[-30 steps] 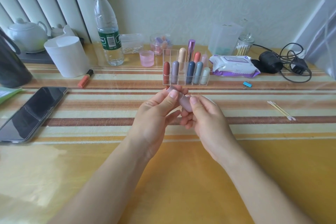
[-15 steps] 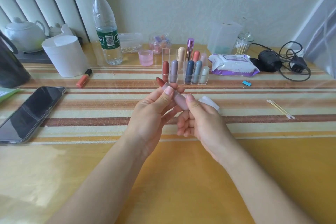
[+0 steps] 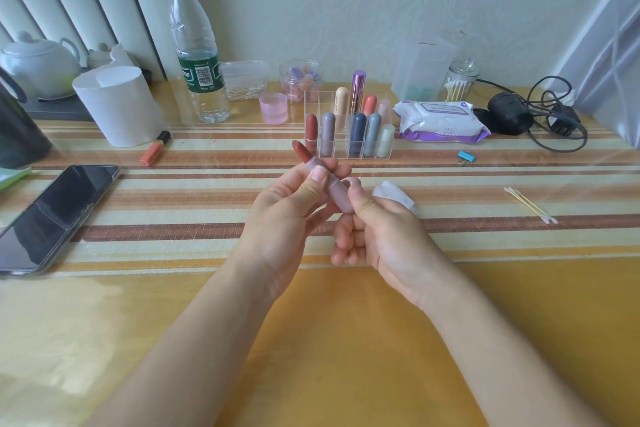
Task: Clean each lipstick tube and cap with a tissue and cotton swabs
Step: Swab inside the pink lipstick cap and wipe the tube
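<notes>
A pale pink lipstick tube is held tilted over the table, between both hands. Its red-brown stick pokes out of the upper left end. My left hand pinches the tube's upper part between thumb and fingers. My right hand pinches the lower end. A white tissue lies on the table just behind my right hand. Two cotton swabs lie to the right. A clear organizer behind the hands holds several capped lipsticks upright.
A phone lies at the left, and an orange lip tube beside a tissue roll. A water bottle, pink cup, wipes pack, swab jar and black cable stand along the back. A blue clip lies nearby.
The red-brown stick has come up out of the tube's top end; a second ago it was hidden. The hands have stayed at the same spot, and the tissue now shows behind my right hand.
</notes>
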